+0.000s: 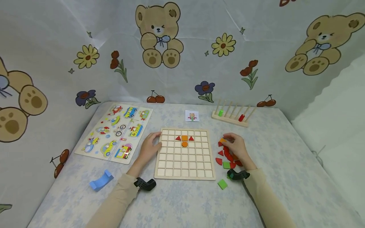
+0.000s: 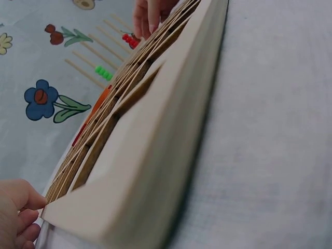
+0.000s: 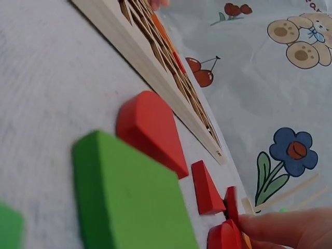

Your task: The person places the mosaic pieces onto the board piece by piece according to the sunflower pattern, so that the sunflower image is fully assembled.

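the left hand (image 1: 149, 148) grips the left edge of the wooden grid board (image 1: 184, 164) at the centre of the frame. right of centre, the right hand (image 1: 236, 146) reaches an orange piece (image 1: 222, 140) among red pieces (image 1: 227, 154); whether it pinches one, i cannot tell.

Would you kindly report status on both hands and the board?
Left hand touching wooden grid board. Right hand at loose pieces beside it, grip unclear. Board holds four pieces; no obstruction seen.
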A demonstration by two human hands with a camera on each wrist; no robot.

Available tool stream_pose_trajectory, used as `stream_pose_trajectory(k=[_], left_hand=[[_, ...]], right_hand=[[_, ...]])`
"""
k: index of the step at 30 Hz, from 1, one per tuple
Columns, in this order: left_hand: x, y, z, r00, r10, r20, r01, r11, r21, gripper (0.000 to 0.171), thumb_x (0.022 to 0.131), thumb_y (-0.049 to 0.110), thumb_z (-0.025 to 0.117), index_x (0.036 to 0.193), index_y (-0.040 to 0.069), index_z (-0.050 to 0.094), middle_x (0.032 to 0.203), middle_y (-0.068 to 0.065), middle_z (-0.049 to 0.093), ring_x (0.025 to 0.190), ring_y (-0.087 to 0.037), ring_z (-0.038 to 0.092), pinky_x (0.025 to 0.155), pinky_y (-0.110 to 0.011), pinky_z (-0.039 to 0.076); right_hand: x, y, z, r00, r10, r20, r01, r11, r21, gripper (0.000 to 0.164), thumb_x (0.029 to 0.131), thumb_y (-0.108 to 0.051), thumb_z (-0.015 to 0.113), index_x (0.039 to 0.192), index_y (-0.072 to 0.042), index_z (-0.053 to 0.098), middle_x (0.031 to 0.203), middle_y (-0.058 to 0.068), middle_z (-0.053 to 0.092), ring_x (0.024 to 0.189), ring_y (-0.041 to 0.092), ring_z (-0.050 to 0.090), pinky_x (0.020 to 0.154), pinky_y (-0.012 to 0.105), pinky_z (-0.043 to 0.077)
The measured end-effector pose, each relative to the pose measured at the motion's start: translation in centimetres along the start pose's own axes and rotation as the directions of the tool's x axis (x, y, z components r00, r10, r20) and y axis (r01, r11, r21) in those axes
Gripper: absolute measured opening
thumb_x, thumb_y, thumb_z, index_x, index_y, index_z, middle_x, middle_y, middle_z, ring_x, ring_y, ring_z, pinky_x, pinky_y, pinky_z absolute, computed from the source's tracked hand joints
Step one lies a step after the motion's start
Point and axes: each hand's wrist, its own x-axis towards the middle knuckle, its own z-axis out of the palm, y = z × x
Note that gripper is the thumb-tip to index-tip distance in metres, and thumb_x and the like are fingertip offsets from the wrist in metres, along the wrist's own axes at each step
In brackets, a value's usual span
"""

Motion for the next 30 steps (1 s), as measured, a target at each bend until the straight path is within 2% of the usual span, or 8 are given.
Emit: stream_pose_trajectory(k=[7, 14, 18, 20, 24, 27, 30], left_hand=[[-0.1, 0.0, 0.0, 1.000, 0.001, -0.005, -0.001, 1.000, -0.003, 0.047, 0.086, 0.009, 0.062, 0.133, 0.008, 0.054, 0.128, -0.011, 0.057, 0.125, -0.027, 0.051, 0.111, -0.045, 0.037], [0.0, -0.2, 0.1, 1.000, 0.021, 0.000, -0.021, 1.000, -0.007, 0.048, 0.086, 0.008, 0.062, 0.133, 0.007, 0.053, 0.129, -0.012, 0.057, 0.125, -0.028, 0.051, 0.111, -0.045, 0.037], [0.0, -0.1, 0.0, 1.000, 0.016, -0.002, -0.016, 1.000, -0.014, 0.048, 0.086, 0.009, 0.062, 0.133, 0.007, 0.053, 0.129, -0.012, 0.057, 0.125, -0.028, 0.051, 0.111, -0.045, 0.036], [0.0, -0.1, 0.0, 1.000, 0.011, 0.000, -0.011, 1.000, -0.012, 0.048, 0.087, 0.010, 0.062, 0.133, 0.007, 0.053, 0.129, -0.011, 0.057, 0.125, -0.028, 0.051, 0.111, -0.045, 0.036], [0.0, -0.1, 0.0, 1.000, 0.001, 0.003, -0.001, 1.000, -0.004, 0.047, 0.087, 0.011, 0.062, 0.133, 0.008, 0.053, 0.129, -0.010, 0.057, 0.126, -0.028, 0.050, 0.111, -0.045, 0.037], [0.0, -0.2, 0.0, 1.000, 0.001, -0.002, -0.001, 1.000, -0.005, 0.047, 0.087, 0.011, 0.061, 0.133, 0.009, 0.054, 0.129, -0.010, 0.057, 0.126, -0.028, 0.050, 0.111, -0.045, 0.037], [0.0, -0.1, 0.1, 1.000, -0.007, 0.003, 0.007, 1.000, -0.017, 0.047, 0.087, 0.011, 0.061, 0.134, 0.010, 0.053, 0.131, -0.009, 0.056, 0.127, -0.026, 0.049, 0.113, -0.044, 0.036]], right_hand=[[-0.1, 0.0, -0.4, 1.000, -0.006, -0.014, 0.006, 1.000, -0.021, 0.034, 0.086, -0.008, 0.066, 0.119, 0.001, 0.062, 0.114, 0.021, 0.064, 0.098, 0.030, 0.058, 0.077, 0.019, 0.048], [-0.3, -0.6, -0.5, 0.999, 0.027, -0.020, -0.028, 0.999, -0.018, 0.037, 0.085, -0.007, 0.066, 0.120, 0.003, 0.060, 0.115, 0.023, 0.063, 0.098, 0.031, 0.058, 0.079, 0.021, 0.049], [-0.5, -1.7, -0.1, 1.000, 0.005, -0.023, -0.005, 1.000, 0.028, 0.035, 0.085, -0.006, 0.067, 0.119, 0.003, 0.061, 0.114, 0.023, 0.064, 0.098, 0.032, 0.059, 0.073, 0.013, 0.047], [-0.7, -2.7, 0.4, 1.000, -0.024, -0.012, 0.024, 0.997, 0.072, 0.035, 0.084, -0.006, 0.068, 0.117, 0.003, 0.062, 0.112, 0.023, 0.065, 0.097, 0.032, 0.060, 0.070, 0.012, 0.048], [-1.0, -5.3, 2.4, 0.990, -0.116, 0.078, 0.103, 0.984, 0.147, 0.033, 0.081, -0.005, 0.071, 0.113, 0.003, 0.065, 0.109, 0.022, 0.066, 0.097, 0.033, 0.060, 0.074, 0.021, 0.052], [-0.9, -6.9, 4.4, 0.966, -0.189, 0.179, 0.159, 0.973, 0.167, 0.032, 0.081, -0.005, 0.071, 0.113, 0.001, 0.065, 0.109, 0.020, 0.067, 0.098, 0.032, 0.060, 0.080, 0.028, 0.053], [-0.8, -8.0, 6.2, 0.941, -0.235, 0.244, 0.200, 0.967, 0.160, 0.030, 0.082, -0.003, 0.069, 0.112, -0.001, 0.066, 0.109, 0.017, 0.068, 0.099, 0.030, 0.060, 0.083, 0.032, 0.053]])
